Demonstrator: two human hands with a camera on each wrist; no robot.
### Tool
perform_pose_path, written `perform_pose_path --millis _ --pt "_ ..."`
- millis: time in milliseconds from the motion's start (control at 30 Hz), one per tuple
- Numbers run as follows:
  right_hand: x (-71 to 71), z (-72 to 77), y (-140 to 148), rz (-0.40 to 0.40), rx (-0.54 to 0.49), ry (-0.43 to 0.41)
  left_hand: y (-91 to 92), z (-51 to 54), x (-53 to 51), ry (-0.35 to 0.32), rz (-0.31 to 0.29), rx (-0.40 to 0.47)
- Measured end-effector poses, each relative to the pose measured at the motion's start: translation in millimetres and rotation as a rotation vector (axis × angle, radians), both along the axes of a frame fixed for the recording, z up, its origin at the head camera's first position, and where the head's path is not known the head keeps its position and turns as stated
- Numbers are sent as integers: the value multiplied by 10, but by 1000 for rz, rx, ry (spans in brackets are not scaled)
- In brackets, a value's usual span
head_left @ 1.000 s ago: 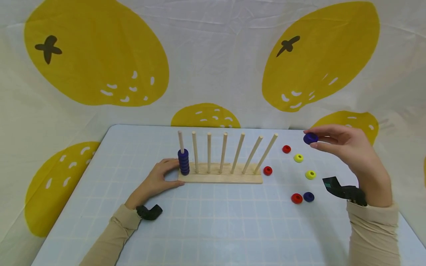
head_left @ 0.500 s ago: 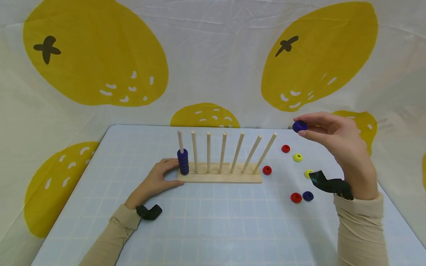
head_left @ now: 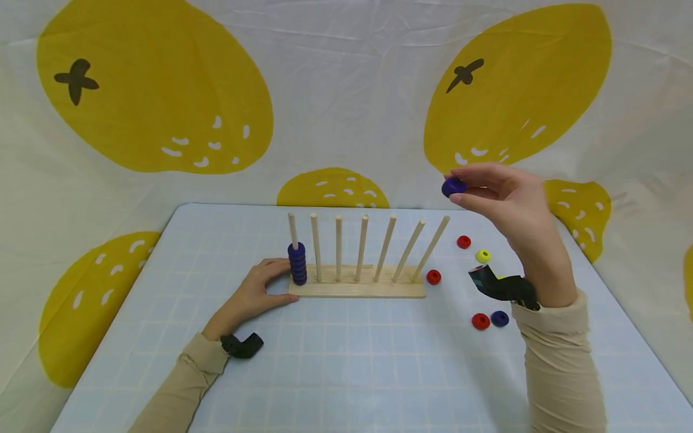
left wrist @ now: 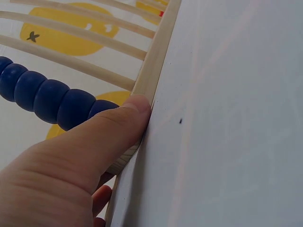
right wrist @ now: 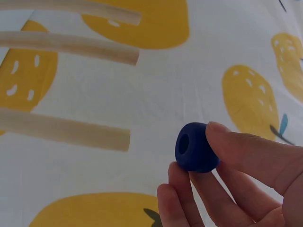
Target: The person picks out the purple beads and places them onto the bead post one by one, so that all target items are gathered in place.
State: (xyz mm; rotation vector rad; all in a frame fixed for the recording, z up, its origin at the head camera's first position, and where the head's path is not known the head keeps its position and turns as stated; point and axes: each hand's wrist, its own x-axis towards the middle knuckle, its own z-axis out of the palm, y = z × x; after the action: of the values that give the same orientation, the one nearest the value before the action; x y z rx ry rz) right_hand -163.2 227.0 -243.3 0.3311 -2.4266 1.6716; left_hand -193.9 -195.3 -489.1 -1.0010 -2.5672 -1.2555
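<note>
A wooden peg rack with several upright pegs stands on the table. Its leftmost peg carries a stack of dark blue beads; the other pegs are bare. My left hand grips the left end of the rack's base, thumb along the front edge, other fingers mostly hidden behind. Up in the air, above and right of the rightmost peg, my right hand pinches a blue bead between thumb and fingers. In the right wrist view the bead shows its hole, turned toward the peg tips, apart from them.
Right of the rack lie red beads, a yellow bead, and another yellow one mostly behind the wrist camera. Nearer the front, a red bead sits beside a blue one. A lemon-print cloth hangs behind the table.
My right hand has moved left and upward with the blue bead, from beyond the loose beads toward the rack's right end. The left hand stays on the base.
</note>
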Motion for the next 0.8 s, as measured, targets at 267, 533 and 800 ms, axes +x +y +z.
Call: perform_pose_path --millis 267,533,800 --pt "-47 47 -219 24 -25 38 -4 -15 -9 2 -2 1" --pt "-70 97 -406 46 -10 57 -6 -30 -10 -1 3 7" --pt "-98 159 -585 92 -60 75 -19 -28 -8 15 -2 11"
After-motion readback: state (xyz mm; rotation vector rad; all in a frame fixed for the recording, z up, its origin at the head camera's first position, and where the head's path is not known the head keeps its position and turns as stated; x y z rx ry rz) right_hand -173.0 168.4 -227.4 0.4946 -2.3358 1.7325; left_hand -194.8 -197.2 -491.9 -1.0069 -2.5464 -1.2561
